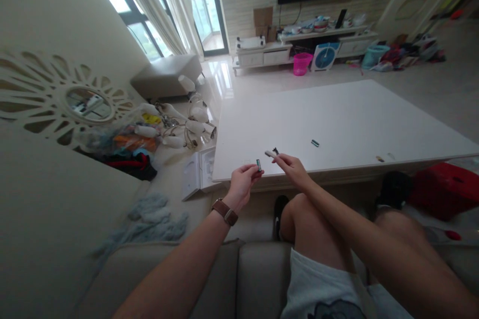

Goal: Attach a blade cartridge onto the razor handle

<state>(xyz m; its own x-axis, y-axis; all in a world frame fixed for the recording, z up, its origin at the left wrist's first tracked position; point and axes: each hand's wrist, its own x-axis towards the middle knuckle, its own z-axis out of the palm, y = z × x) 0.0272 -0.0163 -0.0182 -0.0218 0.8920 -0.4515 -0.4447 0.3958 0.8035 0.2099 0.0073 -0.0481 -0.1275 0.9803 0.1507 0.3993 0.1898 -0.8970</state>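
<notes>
My left hand (243, 182), with a brown watch strap on its wrist, pinches a small green battery (258, 164) between thumb and fingers, just before the front edge of the low white table (337, 119). My right hand (292, 166) reaches over that edge and holds a small whitish object (270, 154) with a dark tip in its fingertips. A second green battery (315, 143) lies loose on the table, further back and to the right of both hands.
I sit on a grey sofa (239, 274), knees up against the table. Clutter and white lamp parts (179, 127) lie on the floor to the left. A red bin (441, 189) stands at the right. A pink basket (301, 63) and TV stand are at the far wall.
</notes>
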